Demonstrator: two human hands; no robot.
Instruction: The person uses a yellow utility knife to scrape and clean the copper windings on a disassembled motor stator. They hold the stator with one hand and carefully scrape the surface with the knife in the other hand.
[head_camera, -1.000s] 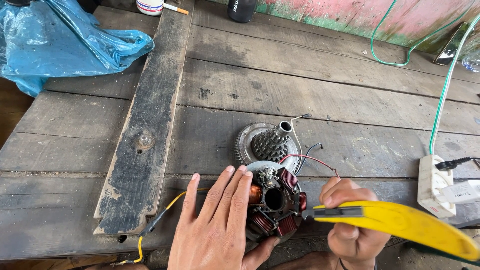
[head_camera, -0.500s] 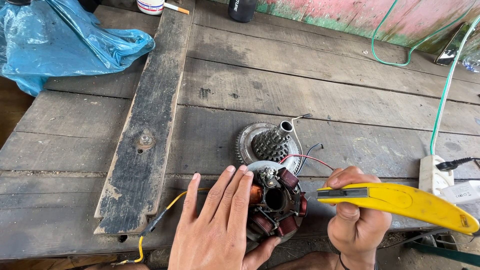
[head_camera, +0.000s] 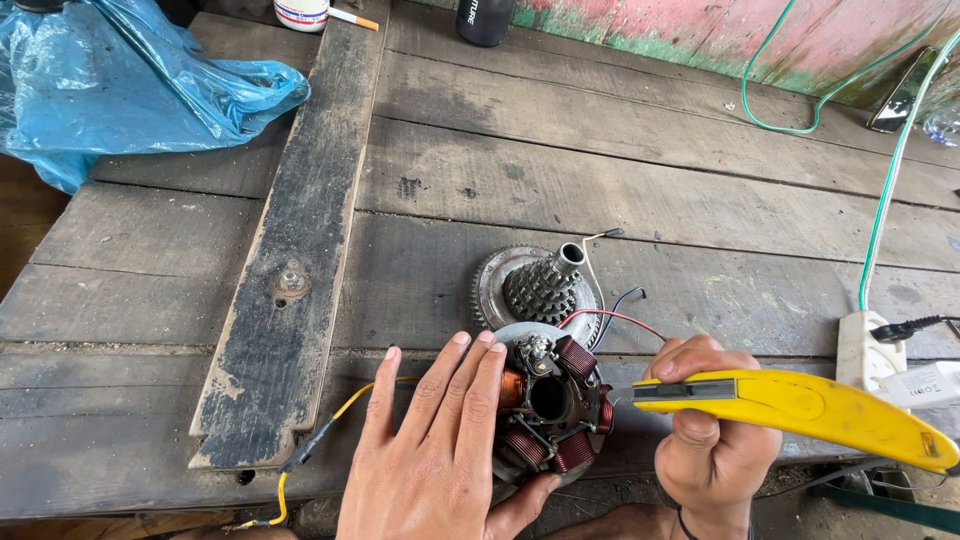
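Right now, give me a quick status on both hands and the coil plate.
Left hand flat on stator coil plate, steadying it. Right hand grips yellow utility knife, tip at plate's edge. Gear cluster sits just behind.

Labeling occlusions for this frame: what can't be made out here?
Head view only:
- Left side of the stator coil plate: covered by the left hand.
- Yellow utility knife blade tip: too small to tell whether it touches a coil.
- Right hand wrist: cut off by the bottom edge.
- Gear cluster base: hidden behind the stator.
- Black bottle: cropped by the top edge.
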